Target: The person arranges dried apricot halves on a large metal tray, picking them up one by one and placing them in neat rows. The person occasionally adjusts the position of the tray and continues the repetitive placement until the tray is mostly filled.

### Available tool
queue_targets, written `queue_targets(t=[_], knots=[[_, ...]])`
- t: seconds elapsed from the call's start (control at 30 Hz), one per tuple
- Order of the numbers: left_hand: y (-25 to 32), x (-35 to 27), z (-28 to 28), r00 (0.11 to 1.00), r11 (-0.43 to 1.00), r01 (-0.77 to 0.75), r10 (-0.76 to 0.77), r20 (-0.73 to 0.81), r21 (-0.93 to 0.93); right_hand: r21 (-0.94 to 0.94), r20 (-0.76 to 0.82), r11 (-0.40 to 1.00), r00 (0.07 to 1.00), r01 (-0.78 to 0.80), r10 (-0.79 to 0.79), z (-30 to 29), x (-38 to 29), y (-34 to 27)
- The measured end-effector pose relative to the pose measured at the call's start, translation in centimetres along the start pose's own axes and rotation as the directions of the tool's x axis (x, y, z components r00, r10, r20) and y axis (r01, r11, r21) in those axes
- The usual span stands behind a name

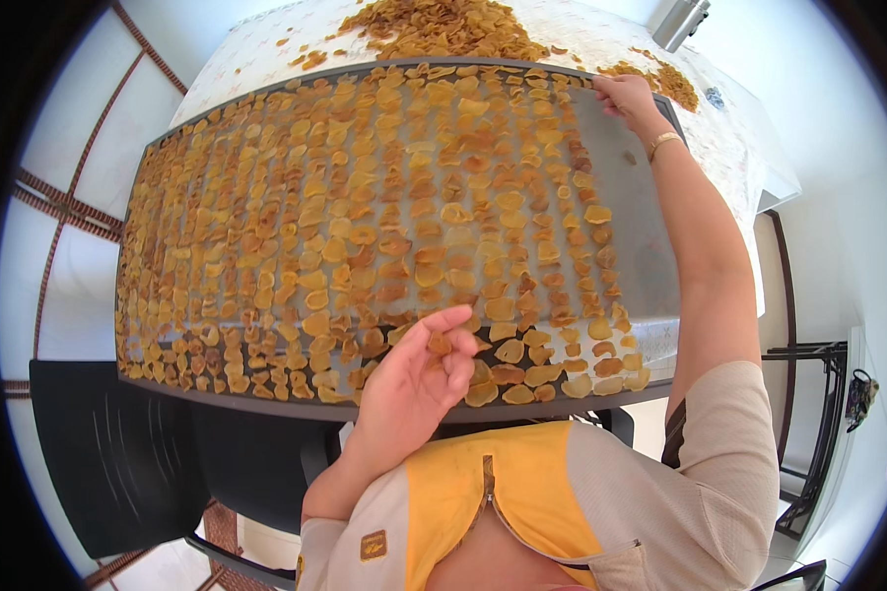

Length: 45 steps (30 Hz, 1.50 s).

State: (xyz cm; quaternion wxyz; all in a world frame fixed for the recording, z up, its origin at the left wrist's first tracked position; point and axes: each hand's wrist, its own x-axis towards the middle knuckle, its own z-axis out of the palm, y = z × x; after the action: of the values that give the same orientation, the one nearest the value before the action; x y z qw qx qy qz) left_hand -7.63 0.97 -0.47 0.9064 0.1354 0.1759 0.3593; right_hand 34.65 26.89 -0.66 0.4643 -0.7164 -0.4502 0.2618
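Observation:
Rows of thin, amber-brown dried slices (429,255) cover most of a see-through sheet (639,229) set in a dark frame (318,410). Near the front edge, my left hand (414,384) is raised palm-up over the rows. Its curled fingers hold a small brown slice (438,343). My right hand (627,100) reaches to the far right corner, fingers pinched at a slice (587,83) at the end of the back row. The curled fingers hide whatever else may lie inside that hand. A small dark bit (630,157) lies on the sheet near my right wrist.
Behind the frame, a large heap of slices (451,29) lies on a white patterned tablecloth (244,55). A smaller pile (676,85) and a crumpled bluish scrap (715,97) are at the right. A metal flask (680,24) stands farther back. A black chair (118,451) is at the left.

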Motion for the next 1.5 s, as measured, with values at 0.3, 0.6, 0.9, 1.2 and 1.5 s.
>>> queue_targets(t=[0.3,0.6,0.9,1.2,1.5], knots=[[-1.8,-0.1,1.3,0.997,0.913,-0.015,0.046,0.064,-0.409,0.115,0.341,0.966,0.904,0.232,-0.258,1.1,-13.1,-4.3],[-3.6,-0.9,2.6,0.997,0.925,0.021,0.008,0.074,-0.38,0.276,0.721,0.8,0.435,0.533,-0.539,2.0,-32.3,-9.7],[-4.6,-1.5,3.2,0.998,0.926,0.014,0.01,0.06,-0.377,0.212,0.641,0.692,0.437,0.69,-0.632,2.1,-35.2,-8.1],[-5.6,-1.4,1.4,0.996,0.993,0.082,-0.085,-0.033,-0.079,0.068,0.402,0.391,0.333,0.918,-0.853,1.1,-35.1,-6.9],[-6.3,-1.0,2.0,0.999,0.991,0.019,-0.013,-0.05,0.13,0.207,0.398,0.489,0.384,0.847,-0.833,-0.2,-35.8,-6.2]])
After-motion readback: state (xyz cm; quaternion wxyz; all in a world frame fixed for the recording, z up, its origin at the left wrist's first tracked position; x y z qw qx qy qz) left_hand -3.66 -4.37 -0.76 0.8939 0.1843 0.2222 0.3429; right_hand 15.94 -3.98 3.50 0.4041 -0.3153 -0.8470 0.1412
